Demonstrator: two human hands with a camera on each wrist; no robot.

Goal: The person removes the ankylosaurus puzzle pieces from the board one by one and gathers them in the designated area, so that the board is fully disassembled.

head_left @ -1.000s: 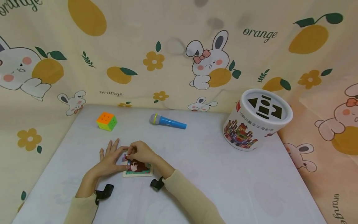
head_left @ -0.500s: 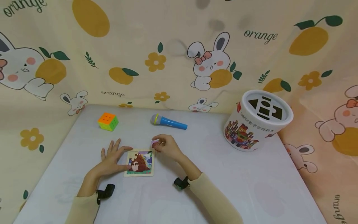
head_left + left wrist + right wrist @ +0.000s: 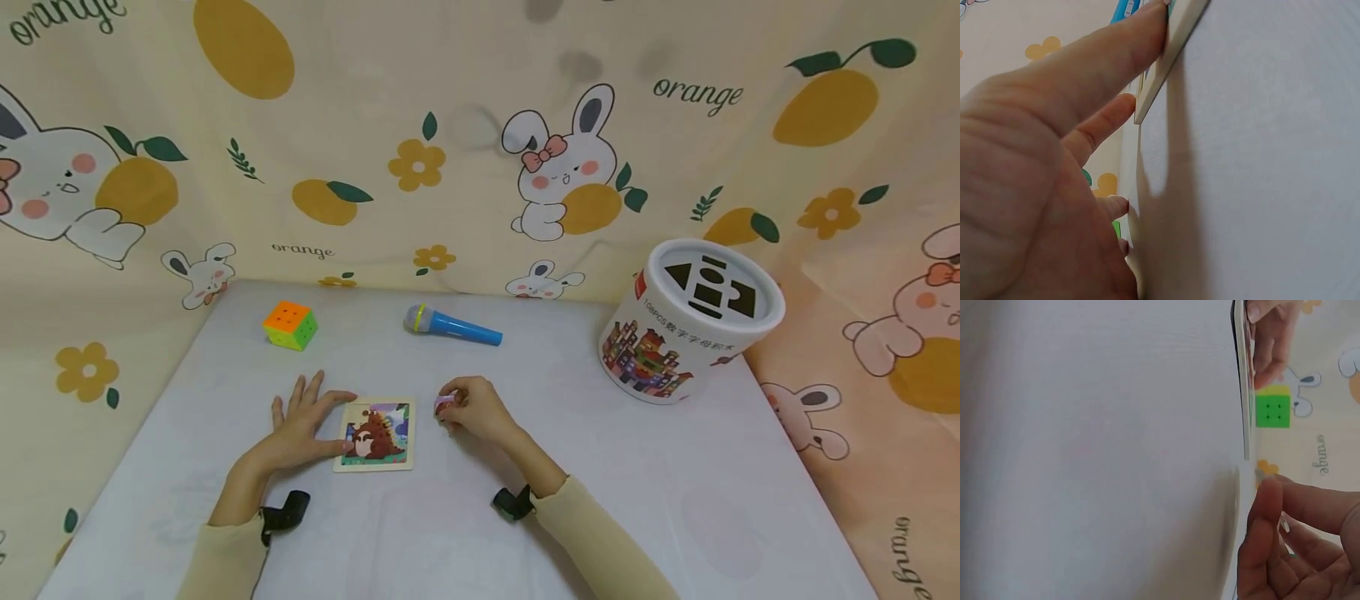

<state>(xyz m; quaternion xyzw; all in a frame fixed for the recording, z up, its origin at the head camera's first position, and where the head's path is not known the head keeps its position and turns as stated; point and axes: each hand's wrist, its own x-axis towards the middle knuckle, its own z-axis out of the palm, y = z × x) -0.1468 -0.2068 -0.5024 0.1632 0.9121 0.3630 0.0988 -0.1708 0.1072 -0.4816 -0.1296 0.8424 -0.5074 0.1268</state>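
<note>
A small square puzzle board [image 3: 381, 437] with a brown dinosaur picture and a pale wooden frame lies on the table. Its upper left corner shows bare pale wood. My left hand [image 3: 296, 429] is spread beside it, the thumb on its left part and the index fingertip at its top left corner. In the left wrist view, the thumb overlaps the edge of the board [image 3: 1175, 53]. Right of the board, my right hand [image 3: 483, 410] pinches a small purple and brown puzzle piece [image 3: 443, 404] between thumb and fingers. The fingers [image 3: 1263, 550] mostly hide the piece in the right wrist view.
Beyond the left hand sits a puzzle cube [image 3: 290, 326], orange on top. A blue toy microphone [image 3: 457, 327] lies near the back of the table. At the back right stands a large white tub [image 3: 660, 333] with shaped holes in its lid. A printed curtain [image 3: 465, 167] hangs behind.
The right hand has moved from the board's upper left corner off to the right, bringing the puzzle piece out with it. The left hand stays at the board.
</note>
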